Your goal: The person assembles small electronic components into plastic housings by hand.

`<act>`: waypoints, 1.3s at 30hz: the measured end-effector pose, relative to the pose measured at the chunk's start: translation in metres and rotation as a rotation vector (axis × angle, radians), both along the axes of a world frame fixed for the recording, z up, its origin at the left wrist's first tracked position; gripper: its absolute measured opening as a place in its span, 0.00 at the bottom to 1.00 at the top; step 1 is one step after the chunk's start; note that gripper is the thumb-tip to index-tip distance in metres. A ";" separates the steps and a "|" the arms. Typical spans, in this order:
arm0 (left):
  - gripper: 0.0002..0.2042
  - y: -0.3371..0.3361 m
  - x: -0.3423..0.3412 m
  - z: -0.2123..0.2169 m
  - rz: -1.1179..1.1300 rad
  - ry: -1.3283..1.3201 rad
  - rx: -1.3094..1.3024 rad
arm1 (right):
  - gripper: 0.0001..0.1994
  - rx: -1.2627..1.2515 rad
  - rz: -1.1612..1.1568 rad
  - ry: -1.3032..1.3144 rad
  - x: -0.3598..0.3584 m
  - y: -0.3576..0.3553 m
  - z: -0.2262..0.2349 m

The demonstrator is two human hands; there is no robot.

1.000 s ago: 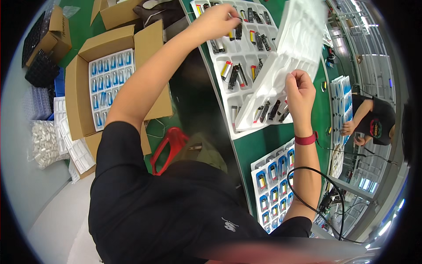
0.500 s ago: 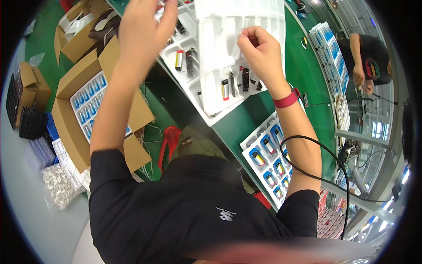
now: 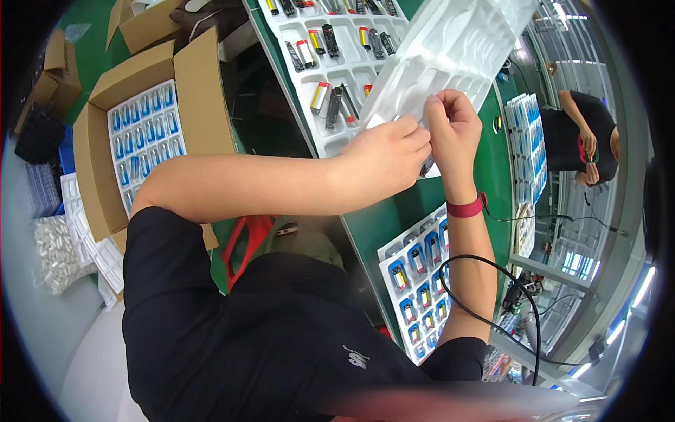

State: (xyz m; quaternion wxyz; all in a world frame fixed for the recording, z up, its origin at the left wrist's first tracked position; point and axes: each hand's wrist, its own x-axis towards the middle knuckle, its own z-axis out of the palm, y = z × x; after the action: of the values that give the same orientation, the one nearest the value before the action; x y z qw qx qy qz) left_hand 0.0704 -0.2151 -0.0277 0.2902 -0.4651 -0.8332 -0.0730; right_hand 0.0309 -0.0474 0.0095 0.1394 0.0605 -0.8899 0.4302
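My left hand reaches across from the left, its fingers bent together. My right hand, with a red band on its wrist, is closed in a pinch beside it. The fingertips meet at the near end of a white moulded plastic tray, which slants away to the far right. What they hold is hidden; a small dark piece shows just under the left fingers. Left of the slanted tray lies another white compartment tray, with small battery cells and black parts in its pockets.
At the near right sits a white tray of blue-edged pockets with cells. A cardboard box at left holds a tray of blue-and-silver items. A black cable loops over my right forearm. Across the green table stand stacked trays; a co-worker works beyond.
My left hand has come down and right from the far left to meet my right hand. The upper white tray now slants to the right, uncovering more of the tray beneath. The view has shifted.
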 end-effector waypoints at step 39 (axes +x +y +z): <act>0.10 -0.072 -0.239 -0.027 0.136 -0.892 -0.061 | 0.04 -0.179 -0.079 -0.036 0.009 0.013 0.000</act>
State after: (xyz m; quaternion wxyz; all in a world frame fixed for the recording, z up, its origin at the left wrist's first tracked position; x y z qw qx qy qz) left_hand -0.1688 -0.2872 -0.0545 -0.1068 -0.3406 -0.9073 -0.2223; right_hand 0.0399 -0.0342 0.0090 0.1452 0.0050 -0.8519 0.5032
